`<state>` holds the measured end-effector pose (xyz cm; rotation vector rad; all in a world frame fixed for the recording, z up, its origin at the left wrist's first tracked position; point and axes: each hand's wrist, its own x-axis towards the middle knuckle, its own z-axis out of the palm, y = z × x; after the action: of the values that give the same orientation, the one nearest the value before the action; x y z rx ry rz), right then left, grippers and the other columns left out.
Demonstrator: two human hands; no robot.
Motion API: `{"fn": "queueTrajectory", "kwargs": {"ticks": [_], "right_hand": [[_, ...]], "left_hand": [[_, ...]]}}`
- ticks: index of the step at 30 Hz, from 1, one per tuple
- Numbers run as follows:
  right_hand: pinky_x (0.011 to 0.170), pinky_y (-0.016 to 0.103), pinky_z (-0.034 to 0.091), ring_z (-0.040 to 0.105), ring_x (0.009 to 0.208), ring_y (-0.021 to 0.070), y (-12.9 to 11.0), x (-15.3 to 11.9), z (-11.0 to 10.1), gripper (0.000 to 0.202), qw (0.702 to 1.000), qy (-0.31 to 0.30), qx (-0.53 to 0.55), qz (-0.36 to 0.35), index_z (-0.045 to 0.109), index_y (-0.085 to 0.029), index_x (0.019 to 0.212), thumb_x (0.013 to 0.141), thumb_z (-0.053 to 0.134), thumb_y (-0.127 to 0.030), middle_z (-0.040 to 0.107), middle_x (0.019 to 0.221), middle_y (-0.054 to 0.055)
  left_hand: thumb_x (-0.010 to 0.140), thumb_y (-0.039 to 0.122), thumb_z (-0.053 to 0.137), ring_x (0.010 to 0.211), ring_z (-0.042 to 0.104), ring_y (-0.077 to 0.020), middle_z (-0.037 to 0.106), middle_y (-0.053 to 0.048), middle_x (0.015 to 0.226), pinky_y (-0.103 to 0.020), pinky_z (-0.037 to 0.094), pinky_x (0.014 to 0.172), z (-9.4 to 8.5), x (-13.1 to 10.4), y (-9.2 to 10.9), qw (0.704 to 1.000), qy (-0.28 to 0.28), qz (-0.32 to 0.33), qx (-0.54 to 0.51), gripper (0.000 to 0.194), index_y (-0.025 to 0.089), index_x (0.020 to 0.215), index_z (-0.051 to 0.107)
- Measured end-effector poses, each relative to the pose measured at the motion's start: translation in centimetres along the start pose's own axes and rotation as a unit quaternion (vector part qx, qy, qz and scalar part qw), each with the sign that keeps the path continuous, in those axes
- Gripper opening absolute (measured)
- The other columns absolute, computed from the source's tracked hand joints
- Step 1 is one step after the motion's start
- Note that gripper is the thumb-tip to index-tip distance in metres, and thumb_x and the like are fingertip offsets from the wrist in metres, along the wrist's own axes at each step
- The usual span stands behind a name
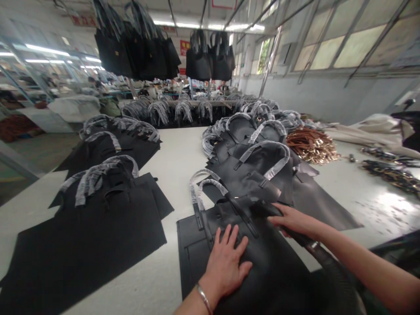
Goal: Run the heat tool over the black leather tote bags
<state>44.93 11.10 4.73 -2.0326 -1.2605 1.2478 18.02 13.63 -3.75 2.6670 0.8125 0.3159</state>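
Observation:
A black leather bag panel [272, 258] lies flat in front of me, its plastic-wrapped handles [210, 183] pointing away. My left hand [226, 262] rests on the panel, palm down with fingers spread, and wears a bracelet at the wrist. Wrapped around a black hose nozzle [300, 238], my right hand [292, 221] is closed near the panel's right side. The nozzle's dark head [264, 208] is at the panel's upper edge; I cannot tell whether it touches. A thick black hose [334, 271] trails from it to the lower right.
Black bag panels [98, 236] are stacked at left, with more [259, 166] behind the work at right. Brown straps with metal clasps [311, 144] lie on the pale table [177, 153], near black straps [393, 173]. Finished-looking black bags [138, 48] hang overhead.

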Motion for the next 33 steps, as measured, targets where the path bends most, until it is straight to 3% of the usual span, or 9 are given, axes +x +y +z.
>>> {"fn": "queueTrajectory", "kwargs": {"ticks": [4,10,15,23,29,31,33], "right_hand": [[0.045,0.022,0.045,0.057,0.047,0.0146,-0.8,1.4,-0.3,0.055,0.994,0.082,-0.056,-0.052,0.045,-0.02,0.129,0.081,0.06,-0.042,0.057,0.054,-0.004],[0.04,0.021,0.041,0.054,0.044,0.0114,-2.5,3.8,-0.8,0.037,0.999,-0.036,-0.04,0.006,0.053,-0.021,0.105,0.076,0.064,-0.041,0.058,0.065,-0.004],[0.042,0.021,0.043,0.054,0.047,0.0107,-3.7,6.0,-0.8,0.026,0.998,-0.05,-0.039,0.012,0.049,-0.02,0.096,0.08,0.059,-0.038,0.057,0.067,-0.003],[0.04,0.024,0.045,0.058,0.046,0.0159,-4.8,5.2,-1.4,0.041,0.993,-0.056,-0.097,0.031,0.054,-0.018,0.11,0.074,0.067,-0.036,0.059,0.06,-0.001],[0.047,0.021,0.045,0.058,0.049,0.0136,-6.2,5.5,0.2,0.05,0.989,0.045,-0.13,-0.052,0.046,-0.021,0.128,0.082,0.061,-0.033,0.06,0.063,-0.002],[0.046,0.021,0.044,0.058,0.049,0.0136,-6.1,3.8,-0.1,0.05,0.989,0.03,-0.127,-0.063,0.048,-0.022,0.128,0.082,0.061,-0.035,0.06,0.062,-0.002],[0.043,0.02,0.043,0.056,0.047,0.0131,-5.5,1.5,-0.5,0.05,0.992,-0.025,-0.109,-0.053,0.05,-0.02,0.126,0.081,0.061,-0.036,0.058,0.059,-0.003]], "left_hand": [[0.09,0.063,0.043,0.142,0.012,-0.0298,0.019,-0.004,0.155,-0.058,0.011,0.116,-0.4,-0.2,0.2,1.0,0.002,-0.004,-0.013,0.06,0.034,0.142,0.037],[0.091,0.065,0.039,0.143,0.011,-0.0291,0.017,-0.004,0.155,-0.059,0.009,0.116,-0.6,-0.1,0.1,0.999,0.0,-0.007,-0.045,0.06,0.034,0.142,0.035],[0.091,0.065,0.04,0.143,0.011,-0.0296,0.018,-0.005,0.155,-0.06,0.009,0.116,-0.5,-0.1,0.1,0.999,0.004,-0.009,-0.05,0.06,0.034,0.142,0.037],[0.091,0.062,0.042,0.143,0.011,-0.03,0.018,-0.004,0.155,-0.059,0.01,0.116,-0.4,-0.2,-0.1,0.999,0.012,-0.003,-0.046,0.059,0.033,0.142,0.037],[0.091,0.062,0.043,0.142,0.012,-0.0307,0.02,-0.006,0.154,-0.059,0.01,0.115,-0.5,-0.1,0.1,0.999,0.016,-0.006,-0.043,0.058,0.032,0.141,0.039],[0.09,0.062,0.044,0.142,0.012,-0.03,0.021,-0.007,0.154,-0.058,0.01,0.116,-0.3,-0.2,0.1,0.999,0.028,-0.009,-0.04,0.059,0.03,0.139,0.041],[0.089,0.062,0.047,0.141,0.017,-0.0297,0.026,-0.009,0.151,-0.056,0.011,0.116,-0.1,-0.4,0.2,0.998,0.042,-0.018,-0.035,0.059,0.028,0.137,0.044]]}}
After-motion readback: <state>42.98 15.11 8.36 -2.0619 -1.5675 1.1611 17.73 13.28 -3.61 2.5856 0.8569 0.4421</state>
